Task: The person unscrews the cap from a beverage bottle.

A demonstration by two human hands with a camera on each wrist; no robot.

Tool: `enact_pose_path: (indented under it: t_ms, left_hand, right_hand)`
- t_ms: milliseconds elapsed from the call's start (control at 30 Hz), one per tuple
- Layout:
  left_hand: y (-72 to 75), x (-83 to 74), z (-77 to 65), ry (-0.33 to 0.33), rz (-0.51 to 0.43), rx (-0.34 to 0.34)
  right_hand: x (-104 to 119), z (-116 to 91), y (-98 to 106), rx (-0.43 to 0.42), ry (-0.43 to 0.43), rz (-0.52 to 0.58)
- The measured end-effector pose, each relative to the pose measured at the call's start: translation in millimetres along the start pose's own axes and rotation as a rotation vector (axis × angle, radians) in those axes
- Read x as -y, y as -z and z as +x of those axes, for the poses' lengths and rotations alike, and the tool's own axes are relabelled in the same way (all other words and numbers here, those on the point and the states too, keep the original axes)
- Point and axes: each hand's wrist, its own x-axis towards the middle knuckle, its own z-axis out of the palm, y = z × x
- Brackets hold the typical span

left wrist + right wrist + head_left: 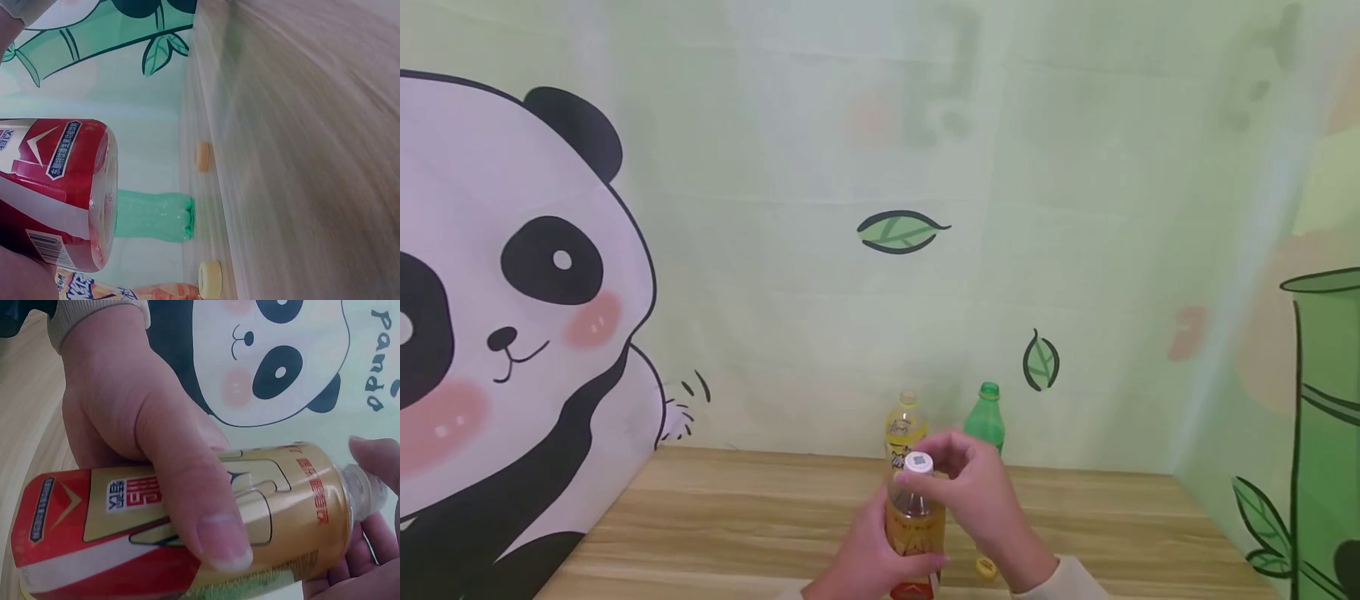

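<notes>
A drink bottle [916, 533] with a gold and red label stands upright between my two hands. My left hand [871, 550] grips it round the body, thumb across the label in the right wrist view. My right hand [973, 492] pinches the white cap [919, 463] on top between thumb and fingers. Seen from the left wrist, the red base of the bottle [59, 187] hangs above the tabletop. Behind the hands stand a bottle with a yellow label [907, 423] and a green bottle [987, 419], both with uncapped necks.
A yellow cap [987, 569] lies on the wooden table [737, 517] beside my right wrist. An orange cap [202, 156] lies farther off in the left wrist view. A printed wall cloth [760, 333] with a panda and leaves closes off the back and sides.
</notes>
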Motion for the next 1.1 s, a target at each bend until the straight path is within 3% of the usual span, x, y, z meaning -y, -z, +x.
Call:
enact_pose_path:
  t_ms: [100,333,667,1100]
  left_hand:
    - [-1.7,-0.8,-1.5,-0.060,-0.004,0.014]
    - [-4.3,-1.8,-2.6,-0.058,0.000,0.030]
    - [-2.9,1.2,-2.6,-0.101,0.007,0.029]
    - [0.4,-1.1,-1.9,-0.072,-0.025,0.035]
  right_hand:
    - [1.1,-3.9,-2.6,-0.035,-0.006,0.002]
    - [-1.6,-9.1,-6.3,-0.131,0.014,-0.047]
    - [-2.6,-9.9,-10.9,-0.176,0.001,-0.056]
    - [-6.1,-4.9,-12.2,-0.176,0.025,-0.040]
